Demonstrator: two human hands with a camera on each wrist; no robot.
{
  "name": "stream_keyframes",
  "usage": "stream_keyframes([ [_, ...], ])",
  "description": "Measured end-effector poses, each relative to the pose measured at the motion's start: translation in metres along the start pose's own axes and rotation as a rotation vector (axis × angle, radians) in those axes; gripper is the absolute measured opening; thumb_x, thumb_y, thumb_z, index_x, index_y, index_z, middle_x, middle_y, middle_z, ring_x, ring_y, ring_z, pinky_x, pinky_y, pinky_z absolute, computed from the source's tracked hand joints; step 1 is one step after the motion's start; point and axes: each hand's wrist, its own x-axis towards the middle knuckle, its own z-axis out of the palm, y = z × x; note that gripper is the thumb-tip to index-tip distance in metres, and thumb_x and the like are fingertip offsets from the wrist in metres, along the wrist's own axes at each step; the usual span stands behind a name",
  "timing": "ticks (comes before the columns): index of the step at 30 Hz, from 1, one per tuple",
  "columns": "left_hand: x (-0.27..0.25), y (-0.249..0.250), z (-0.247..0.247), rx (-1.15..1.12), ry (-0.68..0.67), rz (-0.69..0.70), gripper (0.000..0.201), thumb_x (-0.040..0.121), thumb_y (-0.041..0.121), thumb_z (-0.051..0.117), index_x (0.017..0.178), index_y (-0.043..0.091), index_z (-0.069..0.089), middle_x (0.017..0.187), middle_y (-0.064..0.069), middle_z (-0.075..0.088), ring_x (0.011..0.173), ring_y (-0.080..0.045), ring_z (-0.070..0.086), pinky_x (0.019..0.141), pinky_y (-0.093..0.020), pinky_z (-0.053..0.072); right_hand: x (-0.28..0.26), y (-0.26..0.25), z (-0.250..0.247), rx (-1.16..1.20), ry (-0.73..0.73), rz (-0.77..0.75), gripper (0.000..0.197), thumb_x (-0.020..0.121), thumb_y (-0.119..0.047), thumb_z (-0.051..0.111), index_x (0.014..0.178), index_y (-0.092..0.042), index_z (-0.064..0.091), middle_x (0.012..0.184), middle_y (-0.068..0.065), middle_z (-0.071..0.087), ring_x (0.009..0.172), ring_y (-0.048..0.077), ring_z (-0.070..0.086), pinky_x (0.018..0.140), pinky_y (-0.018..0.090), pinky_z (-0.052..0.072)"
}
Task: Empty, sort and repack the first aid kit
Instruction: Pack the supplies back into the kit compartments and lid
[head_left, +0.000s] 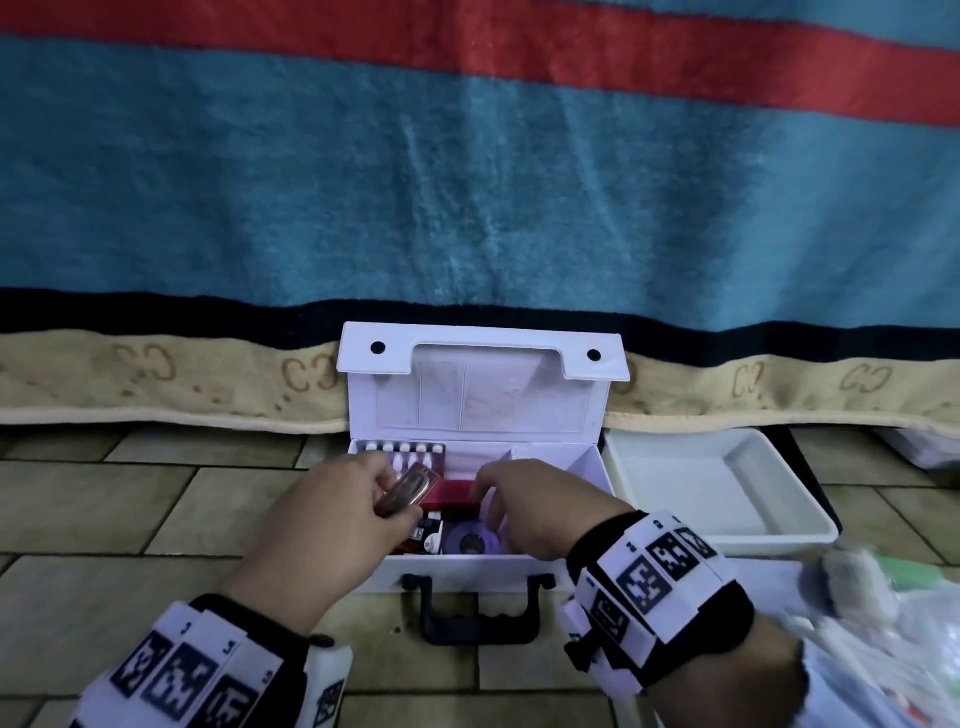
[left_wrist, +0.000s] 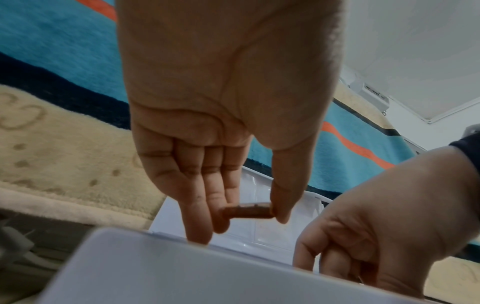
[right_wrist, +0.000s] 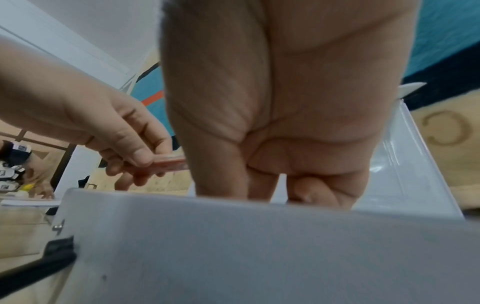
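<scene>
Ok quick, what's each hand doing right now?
Left hand: pinching a small flat brownish-copper oblong packet.
Right hand: fingers curled down inside the white first aid case; any grip cannot be told.

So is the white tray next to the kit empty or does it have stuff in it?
Empty: the white tray shows only its bare floor in the head view.

First aid kit (head_left: 457, 566): white plastic shell, smooth, faint sheen; lid lining clear glossy film. Carry handle (head_left: 478, 608): black matt plastic. Tray (head_left: 727, 530) beside kit: white plastic, smooth, semi-gloss. Blister strip (head_left: 408, 491) in left hand (head_left: 337, 514): coppery foil, shiny, clear bubble. Vial row (head_left: 405, 452): white plastic, glossy. Blanket (head_left: 467, 182) behind: thick pile cloth, fuzzy, matt. Floor (head_left: 130, 499): tan tile, dull, dark grout. Wrist bands (head_left: 654, 587): black cloth, white matt printed plates.
</scene>
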Motion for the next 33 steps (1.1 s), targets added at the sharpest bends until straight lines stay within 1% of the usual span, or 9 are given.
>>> stream_keyframes([
  [5,0.001,0.003,0.005,-0.065,0.02,0.057,0.017,0.069,0.03,0.075,0.072,0.023,0.06,0.066,0.007,0.06,0.06,-0.008,0.056,0.061,-0.033,0.051,-0.005,0.005,-0.004,0.085,0.062,0.01,0.043,0.078,-0.007,0.065,0.115,-0.029,0.059,0.108,-0.006,0.065,0.103,0.016,0.057,0.094,0.034,0.046],
  [8,0.0,0.006,0.01,-0.115,0.048,0.111,0.017,0.066,0.025,0.078,0.072,0.021,0.062,0.06,0.008,0.059,0.057,-0.007,0.055,0.056,-0.026,0.048,-0.012,-0.001,-0.012,0.269,0.171,-0.071,0.049,0.075,-0.018,0.076,0.118,-0.03,0.057,0.091,-0.014,0.056,0.09,0.011,0.054,0.082,0.023,0.044],
  [10,-0.001,0.009,0.013,-0.147,0.054,0.152,0.018,0.064,0.022,0.079,0.072,0.022,0.063,0.057,0.008,0.059,0.062,-0.004,0.055,0.055,-0.023,0.047,-0.015,-0.008,-0.012,0.265,0.197,-0.128,0.043,0.076,-0.017,0.075,0.116,-0.026,0.062,0.09,-0.01,0.059,0.083,0.009,0.054,0.076,0.02,0.044],
  [13,-0.003,0.012,0.016,-0.164,0.081,0.194,0.018,0.061,0.019,0.08,0.07,0.019,0.065,0.052,0.01,0.057,0.063,-0.001,0.056,0.056,-0.021,0.045,-0.013,-0.01,-0.006,0.23,0.294,-0.103,0.029,0.081,-0.021,0.069,0.109,-0.025,0.068,0.096,-0.002,0.067,0.084,0.014,0.059,0.082,0.027,0.05],
  [15,-0.004,0.013,0.015,-0.177,0.09,0.2,0.018,0.061,0.02,0.081,0.071,0.018,0.066,0.053,0.01,0.058,0.064,-0.002,0.057,0.058,-0.021,0.046,-0.01,-0.008,-0.003,0.256,0.292,-0.091,0.033,0.077,-0.021,0.073,0.109,-0.027,0.067,0.096,-0.003,0.067,0.08,0.013,0.057,0.082,0.029,0.05],
  [20,-0.003,0.011,0.015,-0.195,0.037,0.189,0.026,0.065,0.027,0.083,0.083,0.021,0.065,0.072,0.011,0.059,0.069,-0.011,0.057,0.06,-0.016,0.044,-0.007,-0.002,0.0,0.204,0.29,-0.039,0.035,0.075,-0.019,0.075,0.109,-0.026,0.066,0.099,-0.001,0.066,0.086,0.015,0.058,0.078,0.027,0.048],
  [24,-0.005,0.0,0.015,-0.127,-0.026,0.168,0.024,0.076,0.041,0.072,0.088,0.023,0.062,0.089,0.013,0.052,0.08,-0.002,0.053,0.071,-0.016,0.043,-0.006,0.009,0.003,0.092,0.277,0.107,0.027,0.078,-0.019,0.072,0.104,-0.022,0.066,0.105,0.003,0.065,0.096,0.022,0.062,0.077,0.027,0.048],
  [28,-0.009,-0.009,0.014,-0.07,-0.133,0.248,0.013,0.084,0.039,0.064,0.085,0.027,0.068,0.091,0.015,0.058,0.086,0.0,0.056,0.083,-0.025,0.047,-0.002,0.006,0.016,0.023,0.247,0.072,0.016,0.076,-0.019,0.068,0.091,-0.025,0.066,0.099,0.001,0.066,0.092,0.021,0.062,0.075,0.027,0.048],
  [33,-0.009,-0.012,0.016,-0.089,-0.141,0.188,0.009,0.083,0.026,0.067,0.088,0.03,0.073,0.092,0.018,0.065,0.089,0.002,0.058,0.085,-0.024,0.048,0.005,0.006,0.023,-0.033,0.215,0.032,0.017,0.08,-0.031,0.069,0.097,-0.027,0.07,0.095,-0.002,0.063,0.096,0.019,0.06,0.082,0.028,0.046],
])
